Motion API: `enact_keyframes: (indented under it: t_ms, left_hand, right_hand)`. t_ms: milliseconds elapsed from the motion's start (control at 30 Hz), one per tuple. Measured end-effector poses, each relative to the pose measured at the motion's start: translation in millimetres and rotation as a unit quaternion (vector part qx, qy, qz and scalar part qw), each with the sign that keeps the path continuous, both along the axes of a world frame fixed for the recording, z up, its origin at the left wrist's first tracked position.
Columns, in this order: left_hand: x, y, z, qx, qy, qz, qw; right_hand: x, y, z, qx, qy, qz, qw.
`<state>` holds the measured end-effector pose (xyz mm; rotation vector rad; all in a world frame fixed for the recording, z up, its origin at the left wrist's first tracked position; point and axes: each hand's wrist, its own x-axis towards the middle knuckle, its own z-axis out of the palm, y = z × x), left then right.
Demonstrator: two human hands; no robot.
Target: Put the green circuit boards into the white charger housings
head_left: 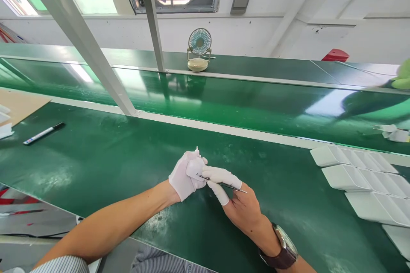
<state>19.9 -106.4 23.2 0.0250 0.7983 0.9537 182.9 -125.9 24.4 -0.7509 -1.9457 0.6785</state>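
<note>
A white plastic part point(194, 167) is gripped by the gloved left hand point(183, 180); tweezers point(235, 187), pinched in the right hand point(241, 203), are best kept steady.

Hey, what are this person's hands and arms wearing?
The left hand wears a white glove; a striped sleeve shows near that elbow. The right hand has white covers on the thumb and at least one finger, with a dark-strapped watch on its wrist.
</note>
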Motion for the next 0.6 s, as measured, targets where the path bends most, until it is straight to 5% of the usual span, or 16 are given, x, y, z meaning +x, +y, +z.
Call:
enact_keyframes:
  t_ms: [600]
  left_hand:
    - [10.1,-9.5,-7.3,0.011,0.035,0.079,0.996]
  right_hand:
    - [-1.1,-0.5,14.8,-0.056,-0.052,0.012,0.997]
